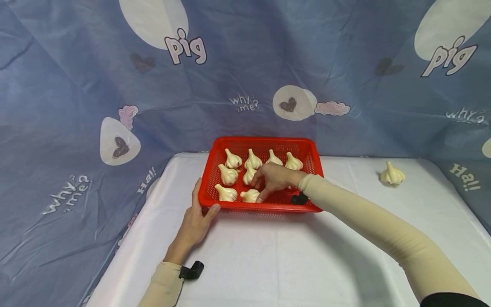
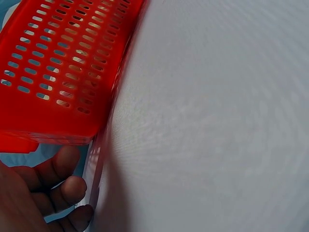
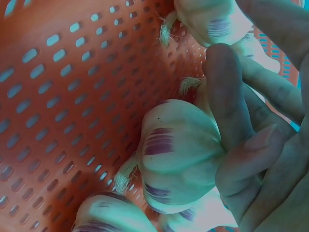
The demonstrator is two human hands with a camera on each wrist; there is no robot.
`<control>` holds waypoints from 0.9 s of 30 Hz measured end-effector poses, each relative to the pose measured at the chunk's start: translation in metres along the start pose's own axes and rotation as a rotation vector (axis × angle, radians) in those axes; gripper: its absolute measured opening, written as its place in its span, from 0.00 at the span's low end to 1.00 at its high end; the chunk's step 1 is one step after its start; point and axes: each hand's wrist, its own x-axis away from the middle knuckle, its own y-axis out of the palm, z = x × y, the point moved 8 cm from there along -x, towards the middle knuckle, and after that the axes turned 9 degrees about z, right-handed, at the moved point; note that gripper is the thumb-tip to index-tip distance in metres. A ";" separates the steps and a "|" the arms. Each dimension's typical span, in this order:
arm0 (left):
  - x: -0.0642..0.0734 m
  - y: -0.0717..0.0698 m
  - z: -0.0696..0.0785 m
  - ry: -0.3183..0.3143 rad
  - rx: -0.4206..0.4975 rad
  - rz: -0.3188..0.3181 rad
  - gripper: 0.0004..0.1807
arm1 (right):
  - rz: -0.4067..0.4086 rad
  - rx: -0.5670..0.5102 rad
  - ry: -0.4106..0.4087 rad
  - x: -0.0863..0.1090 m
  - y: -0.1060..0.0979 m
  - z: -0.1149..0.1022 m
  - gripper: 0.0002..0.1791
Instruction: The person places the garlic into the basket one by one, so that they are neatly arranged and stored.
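A red slotted plastic basket [image 1: 261, 206] stands on the white table, with several garlic bulbs [image 1: 226, 193] inside. My left hand [image 1: 193, 224] is at its front left corner, thumb by the front rim and fingers along the left side. In the left wrist view, loosely bent fingers [image 2: 72, 191] show beside the basket end. My right hand [image 1: 277, 177] reaches down into the basket among the bulbs. In the right wrist view, its fingers overlap one purple-streaked garlic bulb [image 3: 178, 150]; I cannot tell whether they grip it.
A single garlic bulb [image 1: 392, 174] lies on the white table [image 1: 264, 260], to the right of the basket. Behind the table hangs a blue printed cloth [image 1: 238, 72]. The right forearm passes over the basket's right front corner.
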 end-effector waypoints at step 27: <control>0.000 -0.002 0.000 0.007 -0.057 0.014 0.55 | 0.009 0.024 -0.054 0.001 0.000 0.000 0.15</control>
